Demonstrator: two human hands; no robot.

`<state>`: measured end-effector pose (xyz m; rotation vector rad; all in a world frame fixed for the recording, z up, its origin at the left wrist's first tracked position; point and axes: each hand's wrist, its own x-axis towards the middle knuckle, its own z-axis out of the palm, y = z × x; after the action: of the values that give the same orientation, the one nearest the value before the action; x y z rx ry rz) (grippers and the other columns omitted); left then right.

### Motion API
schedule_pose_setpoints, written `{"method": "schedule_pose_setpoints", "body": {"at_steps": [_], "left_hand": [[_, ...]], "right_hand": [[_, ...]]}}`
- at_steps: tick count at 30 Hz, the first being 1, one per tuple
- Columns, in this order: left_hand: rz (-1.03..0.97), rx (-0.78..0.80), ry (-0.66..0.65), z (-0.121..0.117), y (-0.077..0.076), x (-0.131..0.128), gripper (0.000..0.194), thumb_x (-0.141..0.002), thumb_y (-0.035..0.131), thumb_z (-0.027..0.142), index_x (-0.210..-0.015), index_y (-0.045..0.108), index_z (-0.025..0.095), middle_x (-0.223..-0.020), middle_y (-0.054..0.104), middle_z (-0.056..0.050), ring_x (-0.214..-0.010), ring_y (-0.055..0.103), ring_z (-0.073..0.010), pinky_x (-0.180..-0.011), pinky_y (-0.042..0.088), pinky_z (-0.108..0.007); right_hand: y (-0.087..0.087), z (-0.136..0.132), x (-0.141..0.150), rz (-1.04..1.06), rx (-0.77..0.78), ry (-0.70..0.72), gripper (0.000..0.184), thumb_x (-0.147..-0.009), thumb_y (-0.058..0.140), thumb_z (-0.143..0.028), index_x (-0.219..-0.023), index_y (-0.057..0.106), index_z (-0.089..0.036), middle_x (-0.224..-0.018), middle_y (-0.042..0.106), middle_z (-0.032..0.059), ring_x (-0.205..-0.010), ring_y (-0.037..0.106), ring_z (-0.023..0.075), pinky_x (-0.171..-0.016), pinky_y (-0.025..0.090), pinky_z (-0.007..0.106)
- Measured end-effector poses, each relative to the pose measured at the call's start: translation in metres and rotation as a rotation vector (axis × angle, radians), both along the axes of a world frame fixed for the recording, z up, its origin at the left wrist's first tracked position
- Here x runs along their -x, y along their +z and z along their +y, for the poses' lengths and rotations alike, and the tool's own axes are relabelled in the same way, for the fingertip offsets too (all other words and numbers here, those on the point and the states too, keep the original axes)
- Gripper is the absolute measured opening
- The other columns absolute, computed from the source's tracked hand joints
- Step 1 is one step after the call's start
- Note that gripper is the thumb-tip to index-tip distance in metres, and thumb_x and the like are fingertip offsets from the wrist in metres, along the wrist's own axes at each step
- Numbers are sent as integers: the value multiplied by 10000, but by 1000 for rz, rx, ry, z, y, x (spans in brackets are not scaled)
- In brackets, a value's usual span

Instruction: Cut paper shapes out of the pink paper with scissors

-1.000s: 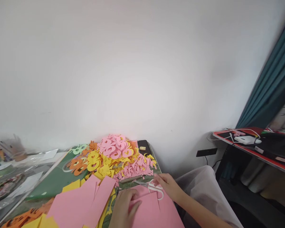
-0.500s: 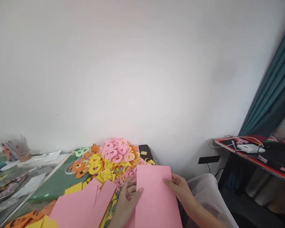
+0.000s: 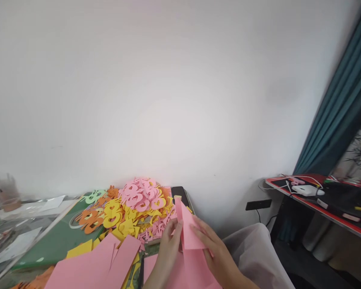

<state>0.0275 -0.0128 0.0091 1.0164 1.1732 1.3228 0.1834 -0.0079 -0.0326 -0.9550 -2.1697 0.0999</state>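
Note:
Both hands hold a sheet of pink paper (image 3: 192, 237), which is bent over on itself above the near edge of the table. My left hand (image 3: 170, 241) pinches its left side, with thumb and fingers closed near the upper part. On the right side, my right hand (image 3: 212, 245) grips the bent-over flap, fingers lying across it. Beneath, more pink paper (image 3: 150, 267) lies on the table, partly hidden by my left forearm. Left of my hands rest other pink sheets (image 3: 84, 267), one with a slit. Behind them is a heap of pink cut-out shapes (image 3: 141, 194).
Yellow cut-outs (image 3: 112, 212) and orange cut-outs (image 3: 90, 220) lie on a green mat (image 3: 54, 243). A dark phone (image 3: 180, 194) lies by the wall. To the right stands a red-edged table (image 3: 345, 214) with a white device (image 3: 307, 190). My covered knee (image 3: 255, 245) is below.
The pink sheet was flat and upright between my hands; now it is bent over. My hands have come closer together, and the view has shifted slightly right.

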Motion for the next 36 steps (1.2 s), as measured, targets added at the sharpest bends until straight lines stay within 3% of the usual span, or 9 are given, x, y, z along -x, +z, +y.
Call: {"method": "schedule_pose_setpoints", "body": {"at_steps": [4,8,10,13,17,20,25,30,36], "left_hand": [[131,-208,64,0,4,12,347,-614,586,498,-727,574,171,-725,607,-37,-770,555,-196,-678,432,-275],[280,-258,17,2,6,21,324,-644,555,486,-564,494,178,-548,489,20,-576,471,-141,-556,379,-245],[361,-244,0,2,6,25,343,-644,558,472,-512,423,185,-491,383,55,-502,381,-106,-498,318,-224],[470,-209,-27,1,7,29,395,-630,569,461,-465,328,195,-465,273,79,-459,267,-78,-456,229,-214],[506,-146,-122,0,6,27,403,-611,580,458,-455,317,197,-445,263,84,-440,230,-68,-436,181,-212],[523,-133,-163,-1,5,25,395,-616,580,453,-460,323,196,-445,256,84,-440,226,-67,-430,164,-213],[494,-112,-246,-1,3,24,475,-622,570,487,-446,231,204,-446,171,93,-435,145,-57,-430,101,-226],[455,-56,-349,0,0,21,485,-611,536,570,-436,274,202,-414,175,97,-412,127,-53,-429,70,-242],[466,-50,-444,-3,2,22,517,-598,552,572,-442,223,204,-430,154,98,-423,110,-50,-436,62,-247]], "right_hand": [[-2,-4,11,-177,-207,33,673,-651,342,5,-1279,341,-239,-1349,322,33,-1209,327,187,-973,325,326],[4,-15,14,-178,-306,103,643,-668,480,-167,-1292,324,-191,-1284,423,77,-1162,384,257,-994,255,407],[7,-19,13,13,-206,48,619,-685,528,-229,-1277,348,-201,-1260,449,87,-1140,407,262,-981,275,406],[12,-14,12,482,206,-85,546,-718,553,-289,-1235,394,-210,-1170,522,105,-1073,470,248,-895,384,382],[20,4,16,907,809,111,497,-675,616,-388,-1107,512,-163,-833,654,71,-797,593,203,-729,470,325],[27,11,21,1022,1038,253,430,-591,694,-388,-939,613,-148,-662,642,22,-633,585,151,-653,467,279],[31,9,26,1084,1093,233,367,-487,753,-379,-739,663,-127,-529,600,-2,-434,490,85,-473,420,217],[26,9,24,1147,1163,166,376,-437,773,-366,-706,659,-129,-558,614,7,-467,503,86,-456,390,190],[19,9,17,1079,1123,211,350,-440,772,-364,-666,662,-121,-543,604,-6,-448,467,65,-457,358,184]]}}
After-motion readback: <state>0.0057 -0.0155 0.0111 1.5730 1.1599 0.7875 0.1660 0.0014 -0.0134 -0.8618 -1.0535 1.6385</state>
